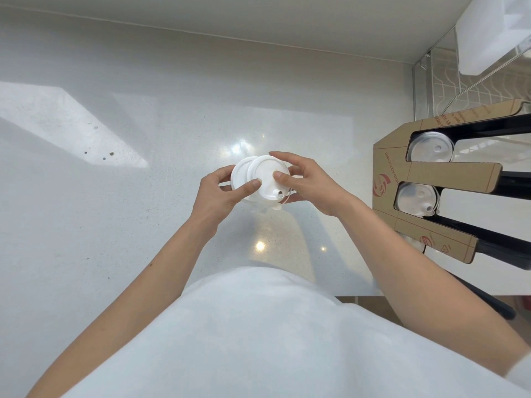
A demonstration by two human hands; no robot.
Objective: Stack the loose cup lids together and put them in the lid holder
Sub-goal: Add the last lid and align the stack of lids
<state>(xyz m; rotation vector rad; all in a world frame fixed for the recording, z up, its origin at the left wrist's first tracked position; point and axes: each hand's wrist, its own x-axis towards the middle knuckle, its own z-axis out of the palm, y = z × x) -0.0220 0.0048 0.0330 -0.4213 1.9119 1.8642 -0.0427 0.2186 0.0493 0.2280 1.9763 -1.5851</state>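
Observation:
A small stack of white plastic cup lids (265, 175) hangs above the middle of the white counter (143, 196), held between both hands. The top lid sits shifted to the right of the one beneath it, its sip spout facing me. My left hand (222, 193) grips the stack's left side with the thumb on top. From the right, my right hand (307, 182) pinches it, thumb on the top lid. The lid holder (448, 173), brown-covered with black slots, stands at the right edge. Its far slot holds lids (429, 147), and so does its middle slot (416, 198).
A wire dish rack (448, 90) with a white container (494, 33) on it stands behind the holder at the far right. The counter's front edge runs just below the holder. My white apron fills the bottom of the view.

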